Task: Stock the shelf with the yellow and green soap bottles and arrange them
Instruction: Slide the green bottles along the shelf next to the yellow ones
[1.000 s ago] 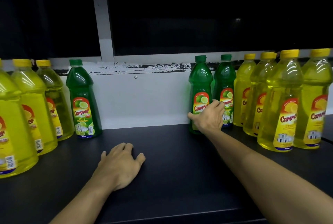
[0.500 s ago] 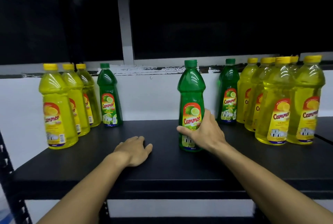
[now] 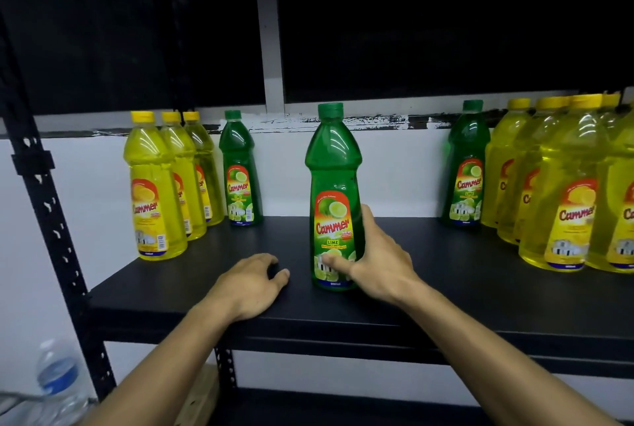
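The green lime soap bottle (image 3: 334,199) stands upright on the black shelf (image 3: 446,274), near the front edge and about midway between the two groups of bottles, with its "Cammer" label facing out. The right hand (image 3: 375,267) wraps the bottle's lower part from the right side, thumb across the front of the label and fingers curled behind it, so this grip is closed on the bottle. The left hand (image 3: 250,283) rests palm down on the shelf just left of the bottle, apart from it, its fingers loosely bent and holding nothing. At the back left, against the white wall, a second green bottle (image 3: 239,170) stands upright with a row of three yellow soap bottles (image 3: 154,192) just beside it on its left, the row running toward the front. At the back right a third green bottle (image 3: 467,168) stands beside a cluster of yellow bottles (image 3: 566,192) that reaches the frame's right edge; how many stand there I cannot tell. A black perforated upright (image 3: 51,206) carries the shelf on the left. Below, at the lower left corner, a blurred clear water bottle with a blue label (image 3: 58,377) shows.
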